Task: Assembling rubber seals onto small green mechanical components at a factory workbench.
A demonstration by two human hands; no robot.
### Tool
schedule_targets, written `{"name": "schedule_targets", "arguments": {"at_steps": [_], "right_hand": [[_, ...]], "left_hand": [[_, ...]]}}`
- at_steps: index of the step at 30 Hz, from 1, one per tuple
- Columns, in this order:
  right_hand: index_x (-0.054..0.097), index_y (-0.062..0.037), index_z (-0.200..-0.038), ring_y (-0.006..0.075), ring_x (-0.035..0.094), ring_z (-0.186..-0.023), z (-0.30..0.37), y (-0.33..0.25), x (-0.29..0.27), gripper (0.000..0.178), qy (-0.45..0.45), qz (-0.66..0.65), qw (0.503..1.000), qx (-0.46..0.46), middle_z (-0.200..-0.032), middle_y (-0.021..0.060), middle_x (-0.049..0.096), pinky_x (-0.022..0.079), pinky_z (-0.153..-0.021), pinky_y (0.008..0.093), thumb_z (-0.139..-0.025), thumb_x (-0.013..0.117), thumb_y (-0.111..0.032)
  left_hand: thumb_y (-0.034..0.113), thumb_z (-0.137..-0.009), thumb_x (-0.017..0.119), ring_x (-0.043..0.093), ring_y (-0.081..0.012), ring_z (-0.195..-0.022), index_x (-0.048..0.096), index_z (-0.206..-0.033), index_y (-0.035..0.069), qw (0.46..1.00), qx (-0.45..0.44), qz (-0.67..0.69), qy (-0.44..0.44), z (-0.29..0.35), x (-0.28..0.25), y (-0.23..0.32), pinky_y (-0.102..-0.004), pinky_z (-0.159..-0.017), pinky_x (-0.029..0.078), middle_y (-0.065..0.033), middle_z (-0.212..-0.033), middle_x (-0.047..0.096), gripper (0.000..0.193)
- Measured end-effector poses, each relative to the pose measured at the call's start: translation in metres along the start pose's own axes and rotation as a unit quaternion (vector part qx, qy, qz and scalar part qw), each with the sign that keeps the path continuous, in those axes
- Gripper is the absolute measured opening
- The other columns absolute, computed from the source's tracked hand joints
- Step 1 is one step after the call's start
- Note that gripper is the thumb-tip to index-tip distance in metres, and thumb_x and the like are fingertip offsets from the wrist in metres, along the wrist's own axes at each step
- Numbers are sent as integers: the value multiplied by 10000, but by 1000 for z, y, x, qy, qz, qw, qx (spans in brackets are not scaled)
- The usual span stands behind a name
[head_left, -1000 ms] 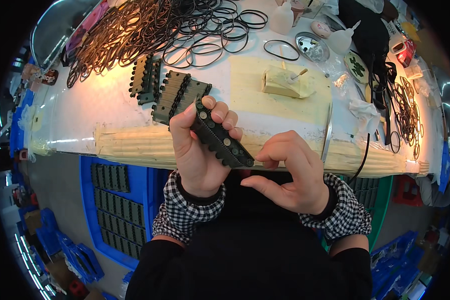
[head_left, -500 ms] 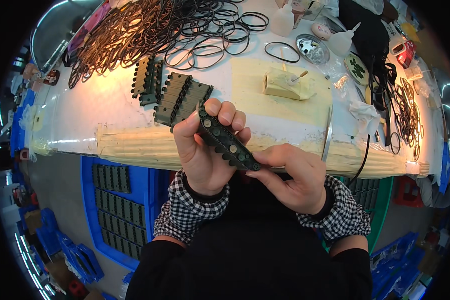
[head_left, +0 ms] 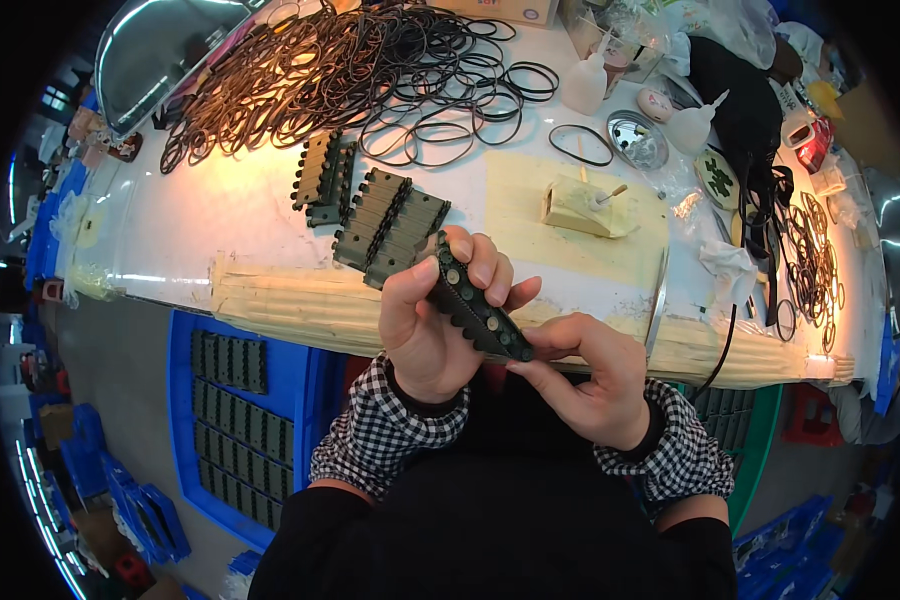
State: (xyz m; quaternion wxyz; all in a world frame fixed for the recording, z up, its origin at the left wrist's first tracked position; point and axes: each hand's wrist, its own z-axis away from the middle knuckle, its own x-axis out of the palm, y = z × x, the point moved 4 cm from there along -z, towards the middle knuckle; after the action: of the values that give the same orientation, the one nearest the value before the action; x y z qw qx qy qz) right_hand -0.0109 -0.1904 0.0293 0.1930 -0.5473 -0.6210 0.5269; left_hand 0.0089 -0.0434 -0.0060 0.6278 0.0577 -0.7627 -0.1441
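Observation:
My left hand (head_left: 420, 340) grips a dark green toy tank chassis (head_left: 475, 305), fingers over its upper end and thumb along its side. The chassis tilts down to the right, and one side faces me with a row of round wheels and a toothed black band along its edge. At its lower end, my right hand (head_left: 605, 375) pinches the end wheel between thumb and forefinger. Just beyond my left hand, several similar green chassis (head_left: 395, 225) lie side by side on the table, with a smaller group (head_left: 320, 175) to their left.
A large tangle of black rubber bands (head_left: 310, 75) covers the table's far left. Farther right are a yellow block (head_left: 580, 207) with a stick, a round metal dish (head_left: 638, 140) and white squeeze bottles (head_left: 585, 82). Below the table edge, a blue tray (head_left: 182, 400) holds rows of green chassis.
Both hands and the chassis appear slightly lower and farther right relative to the table. The view has shifted a little. The grip on the chassis looks much the same.

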Motion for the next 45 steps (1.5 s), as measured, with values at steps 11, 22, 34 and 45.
{"name": "schedule_targets", "arguments": {"at_steps": [11, 22, 34, 45], "right_hand": [[640, 18, -958, 185, 664, -741, -13, -8, -14, 193, 20, 33, 999, -20, -859, 113, 637, 520, -663, 252, -787, 728, -3], [666, 17, -866, 144, 652, -708, -32, -9, -18, 57, 4, -12, 999, 29, -797, 76, 658, 500, -622, 258, -833, 688, -24], [645, 20, -831, 100, 618, -651, -28, -1, -19, 80, 7, -60, 996, 66, -756, 58, 640, 476, -572, 231, -843, 688, -47], [632, 12, -828, 77, 582, -623, -34, 6, -38, 114, -19, -120, 984, 130, -718, 31, 622, 468, -575, 214, -835, 705, -75]], "left_hand": [[196, -815, 583, 561, -165, -771, 541, -911, 12, 937, 106, -333, 8, 6, 8, 8, -357, -825, 497, -93, -840, 570, 212], [9, -734, 640, 559, -172, -686, 580, -880, -17, 729, 252, -635, -48, 9, 26, 10, -286, -643, 449, -94, -781, 576, 160], [88, -813, 628, 508, -120, -733, 556, -903, -9, 816, 141, -559, -30, 10, 17, 3, -265, -685, 425, -72, -834, 562, 151], [50, -715, 658, 554, -188, -638, 577, -841, -7, 726, 245, -638, -72, -5, 27, -8, -286, -605, 455, -89, -741, 561, 160]]}}
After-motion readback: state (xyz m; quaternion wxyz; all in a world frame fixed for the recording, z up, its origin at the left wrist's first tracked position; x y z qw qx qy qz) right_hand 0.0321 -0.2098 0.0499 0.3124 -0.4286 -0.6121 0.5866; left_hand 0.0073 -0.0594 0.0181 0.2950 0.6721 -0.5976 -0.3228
